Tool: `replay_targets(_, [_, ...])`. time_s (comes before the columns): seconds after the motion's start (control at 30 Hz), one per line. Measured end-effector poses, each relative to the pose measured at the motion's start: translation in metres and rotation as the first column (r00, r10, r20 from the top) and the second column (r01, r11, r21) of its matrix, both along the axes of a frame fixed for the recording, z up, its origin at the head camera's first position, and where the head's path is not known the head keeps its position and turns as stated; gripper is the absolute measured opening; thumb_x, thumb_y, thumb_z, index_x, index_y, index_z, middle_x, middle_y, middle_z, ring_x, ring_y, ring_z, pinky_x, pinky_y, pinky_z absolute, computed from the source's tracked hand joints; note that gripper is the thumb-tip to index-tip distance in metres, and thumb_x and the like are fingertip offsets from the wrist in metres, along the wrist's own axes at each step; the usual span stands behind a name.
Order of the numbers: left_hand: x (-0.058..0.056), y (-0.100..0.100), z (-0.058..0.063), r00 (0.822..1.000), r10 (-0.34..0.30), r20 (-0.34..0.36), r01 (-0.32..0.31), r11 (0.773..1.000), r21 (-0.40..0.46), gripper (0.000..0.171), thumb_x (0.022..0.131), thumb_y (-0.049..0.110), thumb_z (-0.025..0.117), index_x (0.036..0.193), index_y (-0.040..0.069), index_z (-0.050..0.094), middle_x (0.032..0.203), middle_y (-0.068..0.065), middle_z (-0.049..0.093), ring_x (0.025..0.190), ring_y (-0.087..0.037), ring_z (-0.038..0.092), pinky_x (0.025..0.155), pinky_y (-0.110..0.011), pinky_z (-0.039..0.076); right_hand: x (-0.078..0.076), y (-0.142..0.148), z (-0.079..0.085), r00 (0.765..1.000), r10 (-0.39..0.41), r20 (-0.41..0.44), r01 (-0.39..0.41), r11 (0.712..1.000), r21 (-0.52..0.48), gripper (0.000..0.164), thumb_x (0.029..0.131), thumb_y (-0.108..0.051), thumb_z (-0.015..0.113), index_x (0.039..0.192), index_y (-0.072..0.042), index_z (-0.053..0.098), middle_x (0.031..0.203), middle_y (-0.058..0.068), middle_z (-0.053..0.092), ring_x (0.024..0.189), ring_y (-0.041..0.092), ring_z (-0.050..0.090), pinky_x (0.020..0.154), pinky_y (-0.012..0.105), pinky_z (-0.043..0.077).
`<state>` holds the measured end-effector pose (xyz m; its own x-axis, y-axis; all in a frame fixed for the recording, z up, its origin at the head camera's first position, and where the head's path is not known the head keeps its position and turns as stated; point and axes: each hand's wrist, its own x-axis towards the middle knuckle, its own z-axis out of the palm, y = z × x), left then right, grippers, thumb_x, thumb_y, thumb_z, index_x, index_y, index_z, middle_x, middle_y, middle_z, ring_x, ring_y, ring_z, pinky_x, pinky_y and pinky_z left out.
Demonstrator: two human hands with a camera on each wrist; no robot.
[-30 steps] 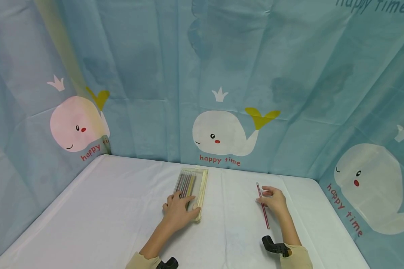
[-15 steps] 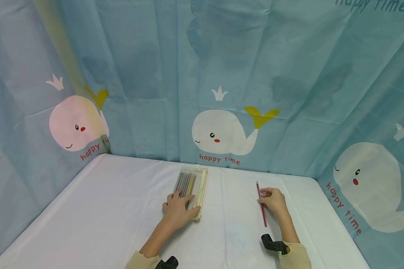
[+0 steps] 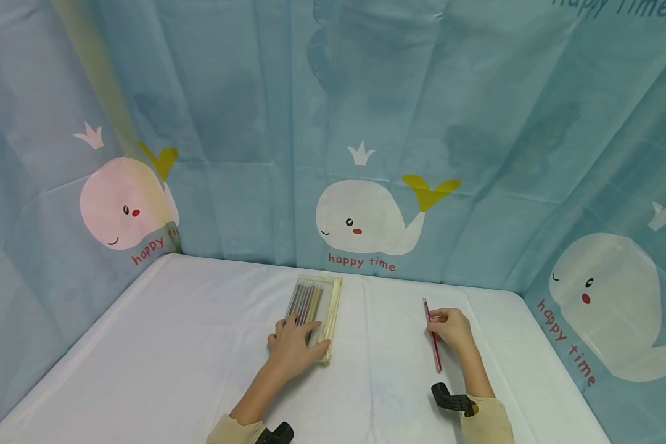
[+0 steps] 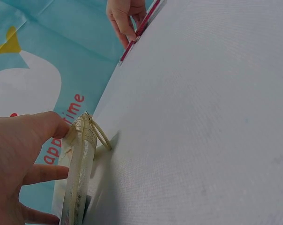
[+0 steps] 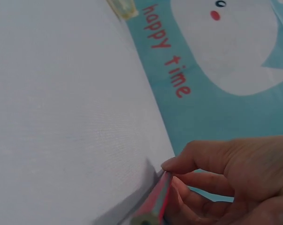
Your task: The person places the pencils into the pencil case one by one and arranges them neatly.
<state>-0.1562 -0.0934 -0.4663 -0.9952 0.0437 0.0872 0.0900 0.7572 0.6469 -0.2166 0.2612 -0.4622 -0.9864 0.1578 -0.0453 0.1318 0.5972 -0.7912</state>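
Observation:
A clear pouch (image 3: 328, 302) with pale yellow edging lies on the white table, several slim pencils (image 3: 306, 301) side by side within it. My left hand (image 3: 295, 350) rests across its near half, fingers spread and thumb at the right edge. In the left wrist view the thumb and straight fingers touch the pouch's edge (image 4: 80, 173), where a yellow cord loop (image 4: 101, 136) sticks out. To the right, my right hand (image 3: 451, 328) pinches a red pencil (image 3: 435, 351) near its middle between thumb and fingers. Up close, the pencil (image 5: 155, 199) shows red and grey sides above its shadow.
A white cloth (image 3: 161, 357) covers the table. Behind it and along both sides hangs a blue curtain (image 3: 244, 203) printed with whales. Black wrist mounts (image 3: 452, 404) sit at both sleeves.
My right fingers have closed on the red pencil, which has shifted slightly. The left hand and the pouch have stayed in place.

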Motion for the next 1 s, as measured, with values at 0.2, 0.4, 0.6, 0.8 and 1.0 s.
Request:
replay_targets(0.2, [0.0005,-0.0009,0.0024,1.000,-0.002,0.001,0.002,1.000,-0.010,0.053,0.090,0.043,0.073,0.133,0.013,0.074,0.151,-0.034,0.046,0.139,-0.060,0.035,0.100,-0.078,0.029,-0.0001,-0.0006,0.0020,1.000,-0.008,0.028,0.008,1.000,-0.018,0.038,0.089,-0.001,0.069,0.123,0.016,0.067,0.096,0.022,0.072,0.069,0.013,0.061,0.061,0.025,0.051])
replay_targets(0.4, [0.0003,-0.0013,0.0024,1.000,-0.006,0.003,0.006,1.000,-0.014,0.052,0.091,0.043,0.074,0.133,0.013,0.074,0.151,-0.034,0.046,0.139,-0.060,0.036,0.099,-0.078,0.029,-0.0004,-0.0008,0.0015,0.998,-0.005,0.059,0.009,0.997,-0.071,0.040,0.093,-0.003,0.065,0.127,0.018,0.063,0.106,0.028,0.069,0.071,0.015,0.061,0.062,0.024,0.055])
replay_targets(0.6, [-0.0001,-0.0016,0.0020,1.000,-0.007,0.003,0.007,1.000,-0.011,0.053,0.090,0.043,0.074,0.133,0.012,0.074,0.151,-0.034,0.046,0.138,-0.061,0.036,0.099,-0.078,0.029,-0.0007,-0.0018,0.0021,0.996,0.000,0.084,0.013,0.988,-0.151,0.044,0.094,-0.001,0.063,0.133,0.018,0.060,0.110,0.027,0.069,0.073,0.014,0.062,0.063,0.025,0.059])
replay_targets(0.8, [0.0013,-0.0018,0.0038,1.000,-0.008,0.003,0.008,1.000,-0.006,0.054,0.090,0.043,0.073,0.133,0.012,0.074,0.151,-0.035,0.045,0.138,-0.061,0.036,0.099,-0.078,0.029,0.0013,-0.0043,0.0050,0.995,0.041,0.090,-0.017,0.968,-0.250,0.046,0.097,0.001,0.061,0.138,0.020,0.055,0.105,0.022,0.069,0.072,0.012,0.063,0.064,0.028,0.061])
replay_targets(1.0, [0.0019,-0.0014,0.0039,1.000,-0.009,0.002,0.009,1.000,0.006,0.054,0.089,0.043,0.073,0.133,0.012,0.074,0.151,-0.035,0.045,0.138,-0.061,0.035,0.099,-0.078,0.028,0.0027,-0.0083,0.0062,0.993,0.071,0.089,-0.041,0.953,-0.300,0.046,0.098,0.002,0.060,0.140,0.020,0.052,0.106,0.023,0.069,0.074,0.012,0.065,0.065,0.030,0.062])
